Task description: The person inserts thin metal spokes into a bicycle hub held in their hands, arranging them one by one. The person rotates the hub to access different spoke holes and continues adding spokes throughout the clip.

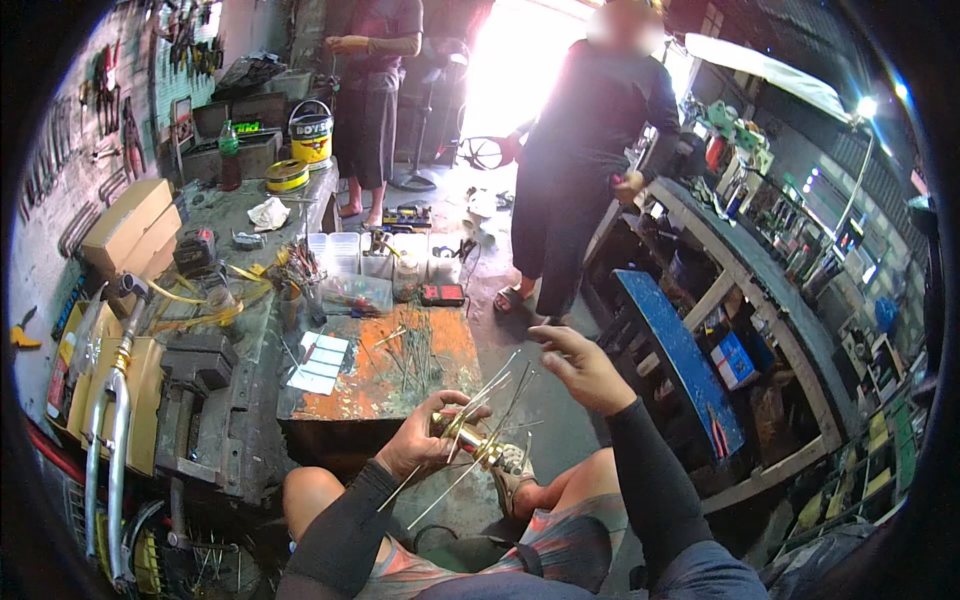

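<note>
- Gold hub [466,439]: I saw it above the lap, long axis slanting, one end pointing toward the right thigh.
- Left hand [424,440]: fingers grasped the hub.
- Right hand [584,370]: raised, fingers parted.

Doorway [518,75] blown out white; lamp [867,107] glaring upper right; lower right dim; edges bent, rim black.

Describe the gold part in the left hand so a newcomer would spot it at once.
Find the low table with the worn orange top. Just below it in the picture, the person's left hand grips the gold spool-shaped part. Its gold shine and the thin spokes splaying from it set it apart from the loose grey rods heaped on the table.
</note>
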Action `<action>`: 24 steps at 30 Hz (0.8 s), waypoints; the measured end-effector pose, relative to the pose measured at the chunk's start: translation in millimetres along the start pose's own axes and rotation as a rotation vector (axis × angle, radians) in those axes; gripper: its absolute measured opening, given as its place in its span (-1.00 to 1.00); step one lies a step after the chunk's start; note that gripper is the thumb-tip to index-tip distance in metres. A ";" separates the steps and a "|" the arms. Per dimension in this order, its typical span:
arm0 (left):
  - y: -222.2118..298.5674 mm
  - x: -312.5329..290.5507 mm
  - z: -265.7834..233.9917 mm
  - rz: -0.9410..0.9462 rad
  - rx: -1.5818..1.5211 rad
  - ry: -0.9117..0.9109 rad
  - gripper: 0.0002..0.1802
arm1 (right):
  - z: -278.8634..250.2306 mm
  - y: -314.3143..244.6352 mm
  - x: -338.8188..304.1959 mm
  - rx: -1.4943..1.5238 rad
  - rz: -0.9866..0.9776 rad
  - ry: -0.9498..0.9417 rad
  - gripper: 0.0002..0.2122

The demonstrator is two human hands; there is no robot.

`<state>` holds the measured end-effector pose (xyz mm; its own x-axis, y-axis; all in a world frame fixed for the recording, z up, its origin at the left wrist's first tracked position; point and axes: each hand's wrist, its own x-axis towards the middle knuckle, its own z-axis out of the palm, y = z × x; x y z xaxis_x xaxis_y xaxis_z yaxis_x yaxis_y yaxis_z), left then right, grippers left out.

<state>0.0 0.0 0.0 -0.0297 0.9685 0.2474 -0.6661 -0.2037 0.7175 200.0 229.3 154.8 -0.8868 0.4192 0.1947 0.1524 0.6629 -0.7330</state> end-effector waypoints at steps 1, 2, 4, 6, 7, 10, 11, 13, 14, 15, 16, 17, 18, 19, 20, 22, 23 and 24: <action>-0.1 0.8 2.0 -0.027 0.033 -0.002 -0.08 | 0.5 -15.1 -1.8 -0.100 -0.065 -0.077 -0.60; 3.1 -2.7 1.6 -0.049 0.080 0.010 -0.13 | 4.9 -21.0 1.7 -0.186 -0.145 -0.159 -0.61; -3.8 -1.4 11.7 -0.076 0.190 0.019 -0.16 | -0.4 -16.3 -2.7 -0.280 -0.177 -0.305 -0.65; -4.7 -1.8 18.6 -0.080 0.357 0.040 -0.20 | -7.0 -15.4 0.5 -0.414 -0.153 -0.450 -0.74; -6.9 0.3 15.4 -0.072 0.440 0.024 -0.22 | -9.4 -14.4 2.3 -0.416 -0.142 -0.459 -0.75; -6.8 4.6 16.7 -0.134 0.586 0.053 -0.31 | -12.4 -3.2 5.1 -0.461 -0.137 -0.491 -0.82; -4.2 5.7 17.8 -0.157 0.642 0.018 -0.32 | -12.5 -0.5 3.3 -0.481 -0.174 -0.476 -0.83; 2.8 7.2 16.0 -0.198 0.768 -0.049 -0.34 | -11.3 -7.4 4.8 -0.520 -0.266 -0.440 -0.85; 1.8 8.0 15.7 -0.164 0.790 -0.081 -0.36 | -9.4 -9.0 7.7 -0.525 -0.311 -0.458 -0.86; 2.7 9.5 17.7 -0.182 0.795 -0.119 -0.36 | -8.4 -10.8 10.0 -0.530 -0.353 -0.468 -0.86; 4.0 10.3 20.3 -0.201 0.799 -0.157 -0.36 | -7.1 -12.7 12.7 -0.535 -0.393 -0.477 -0.86; 4.0 10.5 23.3 -0.221 0.802 -0.197 -0.37 | -5.1 -15.4 17.3 -0.535 -0.436 -0.512 -0.87; 3.6 7.6 25.4 -0.235 0.817 -0.193 -0.36 | 1.0 -18.0 24.8 -0.528 -0.484 -0.544 -0.87; 1.6 8.5 25.9 -0.243 0.838 -0.208 -0.35 | 4.9 -23.1 32.0 -0.530 -0.531 -0.574 -0.87; -1.4 8.5 26.1 -0.253 0.858 -0.223 -0.35 | 11.9 -29.8 36.6 -0.543 -0.517 -0.620 -0.85; -11.7 15.9 27.5 -0.402 0.833 -0.308 -0.16 | 24.2 -34.6 42.9 -0.501 -0.639 -0.694 -0.85; -19.3 16.6 29.7 -0.361 0.789 -0.348 -0.18 | 31.3 -34.5 46.3 -0.477 -0.702 -0.729 -0.84; -28.8 15.2 27.8 -0.355 0.701 -0.357 -0.18 | 40.0 -35.2 50.2 -0.472 -0.693 -0.796 -0.85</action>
<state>39.5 16.6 1.2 0.4077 0.9123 0.0377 0.0259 -0.0528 0.9983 132.6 202.2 164.4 -0.8424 -0.5232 -0.1292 -0.4750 0.8340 -0.2806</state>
